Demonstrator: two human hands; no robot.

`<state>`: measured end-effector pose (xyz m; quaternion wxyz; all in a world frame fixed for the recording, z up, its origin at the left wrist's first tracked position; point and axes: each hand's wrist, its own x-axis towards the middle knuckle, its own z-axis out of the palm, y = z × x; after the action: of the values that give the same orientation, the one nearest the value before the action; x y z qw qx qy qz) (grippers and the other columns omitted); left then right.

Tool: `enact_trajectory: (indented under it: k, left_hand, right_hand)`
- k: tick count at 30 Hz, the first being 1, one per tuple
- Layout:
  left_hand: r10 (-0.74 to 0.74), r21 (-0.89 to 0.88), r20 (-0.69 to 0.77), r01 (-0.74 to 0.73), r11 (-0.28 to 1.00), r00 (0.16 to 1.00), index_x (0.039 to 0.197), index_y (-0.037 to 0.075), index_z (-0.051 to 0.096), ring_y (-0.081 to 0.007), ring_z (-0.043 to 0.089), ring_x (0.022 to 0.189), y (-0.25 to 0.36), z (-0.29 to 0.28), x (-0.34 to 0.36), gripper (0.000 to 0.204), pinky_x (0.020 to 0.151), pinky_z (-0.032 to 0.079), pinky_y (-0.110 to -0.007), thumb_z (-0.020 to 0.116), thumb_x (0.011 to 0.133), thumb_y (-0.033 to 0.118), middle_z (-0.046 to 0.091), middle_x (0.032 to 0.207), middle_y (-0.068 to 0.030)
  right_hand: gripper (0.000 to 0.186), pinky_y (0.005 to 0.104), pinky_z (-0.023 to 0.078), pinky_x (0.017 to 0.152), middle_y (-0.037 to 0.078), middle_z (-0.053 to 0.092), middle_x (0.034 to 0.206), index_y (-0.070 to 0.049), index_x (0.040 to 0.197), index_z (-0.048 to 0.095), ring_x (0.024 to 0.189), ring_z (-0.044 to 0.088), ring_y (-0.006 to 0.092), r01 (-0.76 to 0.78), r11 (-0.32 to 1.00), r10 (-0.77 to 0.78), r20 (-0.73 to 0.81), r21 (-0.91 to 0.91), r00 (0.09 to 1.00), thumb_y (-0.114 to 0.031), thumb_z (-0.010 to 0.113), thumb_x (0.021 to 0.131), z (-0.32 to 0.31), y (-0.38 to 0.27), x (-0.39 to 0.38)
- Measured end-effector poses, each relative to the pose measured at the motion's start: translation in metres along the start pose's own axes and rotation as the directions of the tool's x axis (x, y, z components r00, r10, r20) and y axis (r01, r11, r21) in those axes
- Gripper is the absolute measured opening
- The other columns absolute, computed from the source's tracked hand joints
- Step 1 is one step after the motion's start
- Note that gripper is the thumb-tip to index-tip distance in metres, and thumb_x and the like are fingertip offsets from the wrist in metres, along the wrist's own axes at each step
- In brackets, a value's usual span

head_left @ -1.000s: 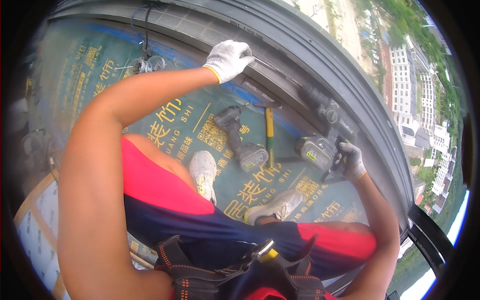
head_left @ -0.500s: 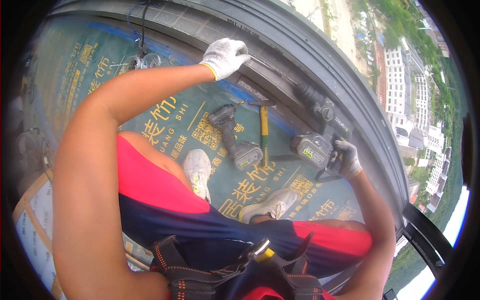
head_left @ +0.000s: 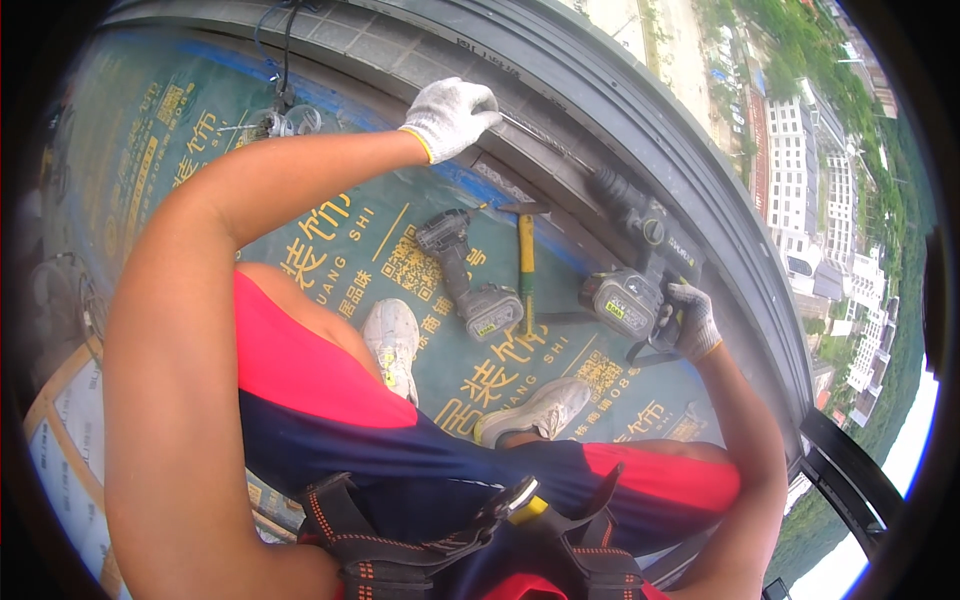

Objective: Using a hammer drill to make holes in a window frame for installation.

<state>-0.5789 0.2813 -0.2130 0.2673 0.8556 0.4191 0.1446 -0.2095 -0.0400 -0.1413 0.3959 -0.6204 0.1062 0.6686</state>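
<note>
The right hand point(head_left: 690, 322), in a white work glove, is sitting at the right of the frame with its fingers wrapping closed around the grip of a black rotary hammer drill point(head_left: 640, 265). The drill's long bit point(head_left: 545, 137) is running up and to the left along the dark curved window frame point(head_left: 640, 110). The left hand point(head_left: 452, 115), also gloved, is reaching to the upper middle of the frame; its fingers are curling at the tip end of the bit, though whether they are pinching it or only touching cannot be told. Below, on the green printed floor covering point(head_left: 340, 240), a cordless drill point(head_left: 468, 275) and a yellow-handled hammer point(head_left: 525, 255) are lying just beside each other, near the person's two grey shoes point(head_left: 392, 340).
</note>
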Motion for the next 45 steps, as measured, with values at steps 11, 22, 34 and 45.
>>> enact_trajectory:
  k: [11, 22, 34, 45]
  left_hand:
    - [0.031, -0.039, -0.038, -0.033, 0.999, 0.999, 0.094, 0.011, 0.077, -0.0298, 0.066, 0.095, -0.002, 0.002, -0.002, 0.023, 0.087, 0.053, -0.042, 0.076, 0.089, 0.034, 0.075, 0.089, -0.0087]
    - [0.038, -0.044, -0.056, -0.040, 0.998, 0.998, 0.092, 0.011, 0.078, -0.0293, 0.065, 0.095, -0.006, 0.003, -0.003, 0.023, 0.088, 0.053, -0.042, 0.076, 0.089, 0.035, 0.076, 0.090, -0.0080]
    - [0.024, -0.034, -0.052, -0.026, 0.999, 0.998, 0.092, 0.012, 0.078, -0.0294, 0.066, 0.096, -0.005, 0.004, -0.003, 0.025, 0.088, 0.053, -0.042, 0.075, 0.090, 0.037, 0.076, 0.091, -0.0080]
    - [0.009, -0.020, -0.039, -0.010, 1.000, 0.999, 0.094, 0.014, 0.078, -0.0291, 0.066, 0.096, -0.004, 0.003, -0.002, 0.024, 0.088, 0.053, -0.042, 0.075, 0.090, 0.037, 0.076, 0.091, -0.0074]
  right_hand:
    - [0.024, 0.0288, 0.054, 0.053, 0.003, 0.063, 0.081, -0.010, 0.112, 0.065, 0.064, 0.061, 0.0133, 0.007, 1.000, -0.008, -0.054, -0.028, 0.999, -0.017, 0.068, 0.090, -0.007, 0.001, 0.000]
    - [0.022, 0.0301, 0.053, 0.051, 0.005, 0.062, 0.071, -0.012, 0.108, 0.064, 0.056, 0.060, 0.0162, -0.017, 1.000, 0.016, -0.064, -0.021, 0.998, -0.018, 0.069, 0.088, 0.005, 0.000, -0.003]
    - [0.022, 0.0313, 0.053, 0.051, 0.005, 0.061, 0.070, -0.013, 0.109, 0.062, 0.054, 0.059, 0.0171, -0.026, 1.000, 0.026, -0.033, -0.014, 0.999, -0.018, 0.068, 0.088, -0.002, 0.001, 0.001]
    - [0.020, 0.0311, 0.054, 0.051, 0.004, 0.063, 0.073, -0.010, 0.108, 0.065, 0.056, 0.061, 0.0155, 0.001, 1.000, -0.001, -0.067, -0.007, 0.998, -0.016, 0.068, 0.089, 0.003, 0.000, -0.002]
